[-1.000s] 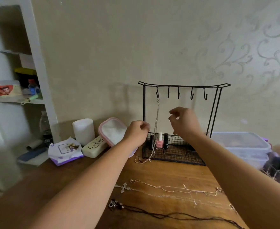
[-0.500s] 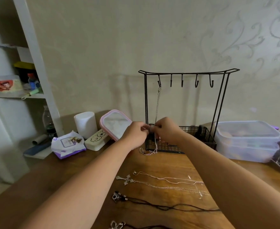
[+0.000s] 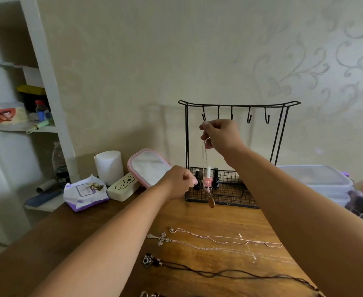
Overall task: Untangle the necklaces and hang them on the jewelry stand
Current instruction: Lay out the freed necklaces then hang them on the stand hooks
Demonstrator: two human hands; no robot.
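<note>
A black wire jewelry stand (image 3: 283,129) with several hooks stands against the wall. My right hand (image 3: 220,136) pinches the top of a thin silver chain necklace (image 3: 205,161) just below the leftmost hook. The chain hangs down to an oval pendant (image 3: 211,202) near the stand's basket. My left hand (image 3: 179,182) is loosely curled beside the lower chain; whether it touches the chain is unclear. On the wooden table lie a rose-gold chain (image 3: 225,239), a silver cross necklace (image 3: 162,239) and a black cord necklace with a camera charm (image 3: 148,260).
Nail polish bottles (image 3: 207,179) stand in the stand's basket. A pink-rimmed mirror (image 3: 148,166), white cylinder (image 3: 108,166), cream case (image 3: 122,186) and wipes pack (image 3: 85,192) sit at left. Clear plastic boxes (image 3: 322,183) are at right. A white shelf (image 3: 47,86) rises at far left.
My right hand has risen from the basket level up to the leftmost hook, drawing the chain taut. The pendant now hangs free. My left hand stayed low by the basket.
</note>
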